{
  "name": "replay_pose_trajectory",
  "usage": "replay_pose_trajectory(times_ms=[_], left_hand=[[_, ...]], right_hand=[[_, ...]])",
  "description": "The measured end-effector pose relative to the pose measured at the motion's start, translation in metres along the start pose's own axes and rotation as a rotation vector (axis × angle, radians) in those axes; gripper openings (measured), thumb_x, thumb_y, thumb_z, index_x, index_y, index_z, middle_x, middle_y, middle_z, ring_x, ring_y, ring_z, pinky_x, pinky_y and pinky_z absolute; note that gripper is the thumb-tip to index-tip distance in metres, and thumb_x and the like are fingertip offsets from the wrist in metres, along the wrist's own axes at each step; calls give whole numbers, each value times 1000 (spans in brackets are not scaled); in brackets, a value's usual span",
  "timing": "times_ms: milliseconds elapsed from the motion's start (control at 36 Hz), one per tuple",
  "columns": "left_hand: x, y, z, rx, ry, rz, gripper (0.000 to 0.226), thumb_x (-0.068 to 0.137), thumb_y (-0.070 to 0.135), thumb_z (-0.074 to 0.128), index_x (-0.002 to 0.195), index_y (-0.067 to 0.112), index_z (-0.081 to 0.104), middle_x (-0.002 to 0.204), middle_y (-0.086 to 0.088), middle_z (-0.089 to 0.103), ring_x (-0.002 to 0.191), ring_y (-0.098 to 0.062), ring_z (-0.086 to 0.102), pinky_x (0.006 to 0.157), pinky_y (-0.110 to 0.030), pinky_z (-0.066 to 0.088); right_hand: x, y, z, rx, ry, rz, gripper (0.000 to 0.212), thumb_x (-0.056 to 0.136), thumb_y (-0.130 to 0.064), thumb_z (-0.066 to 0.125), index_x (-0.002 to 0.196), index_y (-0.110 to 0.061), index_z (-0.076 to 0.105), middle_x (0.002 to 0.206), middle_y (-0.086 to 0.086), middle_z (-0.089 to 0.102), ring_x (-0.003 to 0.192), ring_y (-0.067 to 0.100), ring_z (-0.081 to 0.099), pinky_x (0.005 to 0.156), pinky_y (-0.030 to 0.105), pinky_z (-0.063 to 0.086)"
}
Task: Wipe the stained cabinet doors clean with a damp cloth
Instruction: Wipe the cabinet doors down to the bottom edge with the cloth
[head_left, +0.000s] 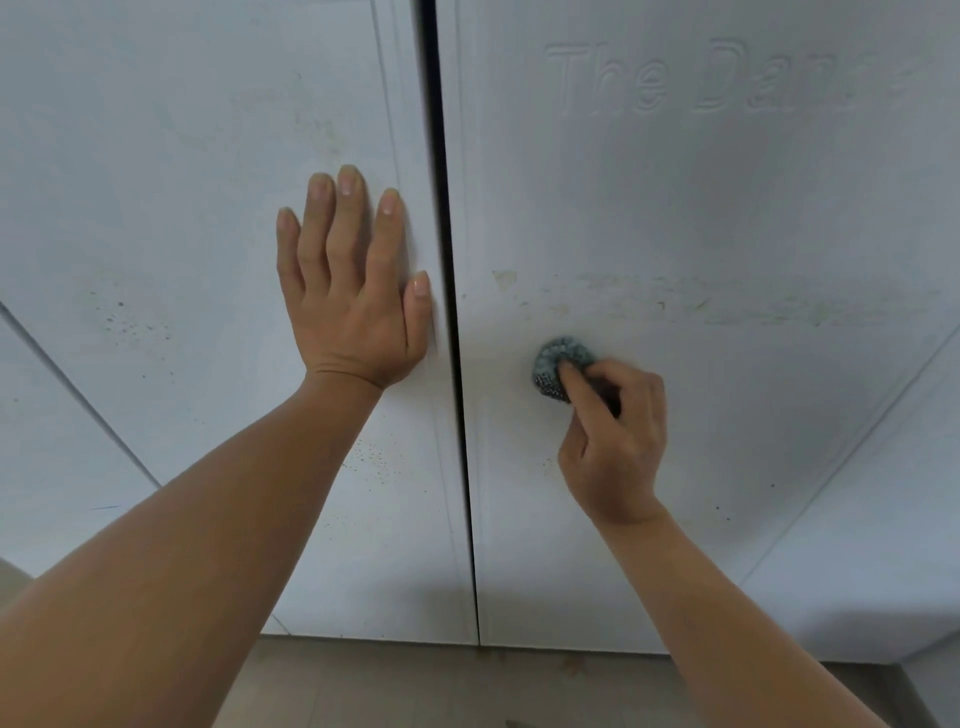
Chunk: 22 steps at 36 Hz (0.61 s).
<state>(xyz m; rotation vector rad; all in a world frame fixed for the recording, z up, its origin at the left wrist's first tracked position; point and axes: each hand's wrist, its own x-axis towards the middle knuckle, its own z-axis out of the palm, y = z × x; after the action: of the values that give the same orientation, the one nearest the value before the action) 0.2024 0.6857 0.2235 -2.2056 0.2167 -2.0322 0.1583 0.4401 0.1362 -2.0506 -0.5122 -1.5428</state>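
Fingers (574, 384) of the right hand (618, 441) clamp a balled cloth (556, 358) to the right door (727, 208) just under a greenish stain band (727, 304), where firm, short upward strokes would likely serve best, while the flat left hand (353, 296), fingers straight, braces the left door (156, 182).

A: Doors?
B: Two. Left door (182, 208) at 9 o'clock, right door (727, 182) at 2.
A: Hands?
B: Two. Left hand (353, 291) at 10, right hand (613, 436) at 4.
A: Scrubbers?
B: One grey-green scrubbing pad (558, 364), 3 o'clock.
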Motion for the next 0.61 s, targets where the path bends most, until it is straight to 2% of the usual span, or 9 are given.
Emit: replay_pose_trajectory(times_ms=[139,250,306,417,472,556,611], left_hand=[[-1,0,0,3,2,-2,59,102,36,37,152,5,41,153,-27,43,144,-45,35,119,-62,29],[-1,0,0,1,-2,-2,59,102,36,37,153,6,39,153,-27,43,144,-46,34,119,-62,29],[0,0,0,-9,-2,-5,59,102,36,37,153,6,39,152,-28,44,144,-45,34,119,-63,29],[-1,-1,0,-4,4,-7,59,102,36,37,153,6,40,154,-26,41,144,-45,34,120,-62,28],[-1,-1,1,0,7,-2,59,102,36,37,153,6,40,154,-25,41,144,-45,35,120,-61,27],[-1,-1,0,3,8,-1,59,102,36,38,153,6,40,153,-27,43,144,-45,35,121,-61,27],[-1,0,0,4,7,1,59,102,36,37,153,6,40,152,-28,45,144,-45,35,121,-60,26]], right_hand=[[1,-10,7,55,-245,-303,27,87,8,66,105,-8,78,95,10,69,81,30,60,66,37,52],[28,-15,10,53,-153,-249,29,87,11,65,107,-5,78,95,13,69,81,31,60,67,35,51],[29,-17,12,41,-136,-283,27,89,9,64,107,-5,78,94,13,69,80,31,60,67,36,52],[6,-13,13,49,-324,-512,21,99,-3,55,103,-7,76,94,8,69,81,29,63,70,42,53],[6,-11,12,45,-310,-484,24,100,-1,53,105,-6,76,95,9,70,83,29,64,72,42,54],[17,-15,14,36,-169,-358,24,93,6,60,106,-5,77,95,12,70,83,29,59,71,41,53],[17,-18,17,26,-168,-389,23,94,3,59,106,-6,77,94,12,70,82,29,60,70,42,53]])
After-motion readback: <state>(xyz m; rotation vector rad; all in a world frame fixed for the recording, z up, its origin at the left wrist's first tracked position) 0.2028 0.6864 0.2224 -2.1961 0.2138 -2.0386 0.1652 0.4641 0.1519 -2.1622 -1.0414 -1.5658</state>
